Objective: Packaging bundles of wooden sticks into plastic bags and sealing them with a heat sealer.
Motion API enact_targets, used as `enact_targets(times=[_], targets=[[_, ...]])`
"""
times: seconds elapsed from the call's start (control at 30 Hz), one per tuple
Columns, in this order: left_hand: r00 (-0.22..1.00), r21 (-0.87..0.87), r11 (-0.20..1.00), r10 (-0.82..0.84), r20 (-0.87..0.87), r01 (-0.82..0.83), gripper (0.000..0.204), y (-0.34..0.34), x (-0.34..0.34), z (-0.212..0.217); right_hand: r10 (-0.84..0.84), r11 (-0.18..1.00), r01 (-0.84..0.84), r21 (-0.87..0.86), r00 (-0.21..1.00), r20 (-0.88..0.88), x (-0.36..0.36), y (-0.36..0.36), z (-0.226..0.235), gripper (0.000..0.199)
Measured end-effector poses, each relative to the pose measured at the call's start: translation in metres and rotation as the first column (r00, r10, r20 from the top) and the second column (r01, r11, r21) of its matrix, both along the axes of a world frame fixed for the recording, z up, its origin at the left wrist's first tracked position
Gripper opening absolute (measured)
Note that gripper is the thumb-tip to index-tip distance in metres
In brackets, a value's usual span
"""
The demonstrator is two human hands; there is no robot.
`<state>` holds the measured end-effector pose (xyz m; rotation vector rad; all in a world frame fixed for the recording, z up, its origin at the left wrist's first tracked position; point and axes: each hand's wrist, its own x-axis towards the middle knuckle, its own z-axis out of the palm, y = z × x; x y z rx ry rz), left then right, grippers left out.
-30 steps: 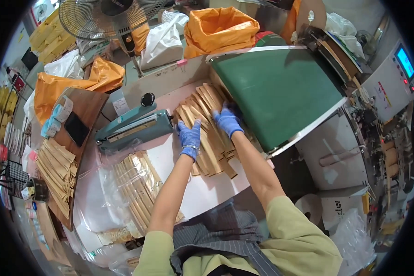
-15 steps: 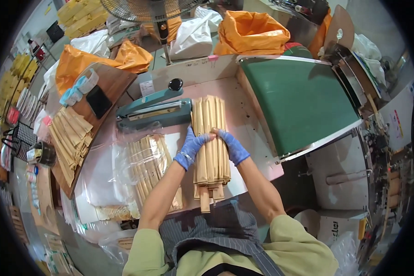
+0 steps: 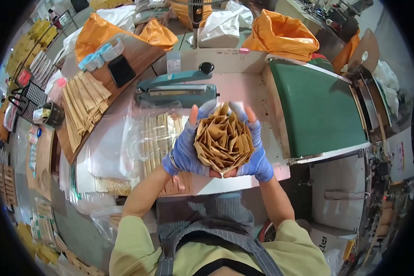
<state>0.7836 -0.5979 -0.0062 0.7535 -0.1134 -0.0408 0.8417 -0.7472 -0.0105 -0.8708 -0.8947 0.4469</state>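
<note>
Between my hands stands a bundle of narrow brown paper sleeves [image 3: 223, 140], its folded, pointed ends turned up toward me. My left hand [image 3: 188, 149], in a blue glove with bare fingertips, wraps the bundle's left side. On its right side my right hand [image 3: 258, 149], gloved the same way, is closed round it. Both thumbs point up and away. Just beyond the bundle sits a teal hand-lever bag sealer [image 3: 177, 94] with a black knob. To the left, a clear plastic bag [image 3: 158, 133] holds more brown sleeves.
A brown wooden board [image 3: 138, 57] at the left carries a pile of loose sleeves [image 3: 83, 103], a black phone [image 3: 121, 71] and rolls of tape [image 3: 99, 55]. A green sloping panel [image 3: 319, 106] stands right. Orange sacks [image 3: 280, 37] line the back.
The bundle has tipped from lying lengthwise to standing with its ends toward me. My hands have moved from its top to grip both sides. The view has shifted left.
</note>
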Motion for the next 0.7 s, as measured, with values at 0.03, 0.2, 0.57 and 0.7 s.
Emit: enact_targets(times=[0.03,0.2,0.57,0.7], targets=[[0.999,-0.037,0.998,0.048,-0.008,-0.049,0.129,-0.003,-0.007,0.009,-0.039,0.999,0.043,-0.026,0.992,0.120,0.002,0.001,0.010,0.112],[0.948,0.425,0.850,0.305,0.087,-0.312,0.098,-0.015,-0.045,-0.015,-0.109,0.974,0.183,-0.135,0.898,0.427,-0.009,0.014,0.030,0.059],[0.323,0.891,-0.207,0.879,0.351,-0.403,0.027,-0.013,-0.142,-0.098,0.312,0.705,-0.537,-0.463,0.822,-0.477,-0.048,0.036,-0.044,0.018],[0.306,0.617,-0.786,0.578,0.756,-0.040,0.031,0.083,-0.151,-0.108,0.399,0.639,-0.589,-0.494,0.804,-0.442,-0.079,0.066,-0.034,0.025]])
